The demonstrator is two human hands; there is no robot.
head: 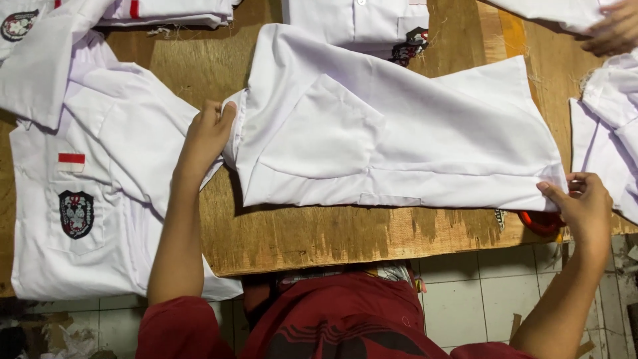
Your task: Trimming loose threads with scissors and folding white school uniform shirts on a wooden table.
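A white shirt (399,133) lies folded lengthwise across the wooden table (299,233), its back upward. My left hand (207,136) grips its left end at the collar side. My right hand (585,206) pinches the lower right corner at the table's front edge. Both arms reach out from red sleeves.
A white shirt with a dark crest badge and a red-and-white patch (73,199) lies spread at the left. Folded white shirts (359,23) are stacked at the back. Another person's hand (615,30) rests on white cloth at the top right. A red object (539,223) sits under my right hand. Below the table is tiled floor (465,292).
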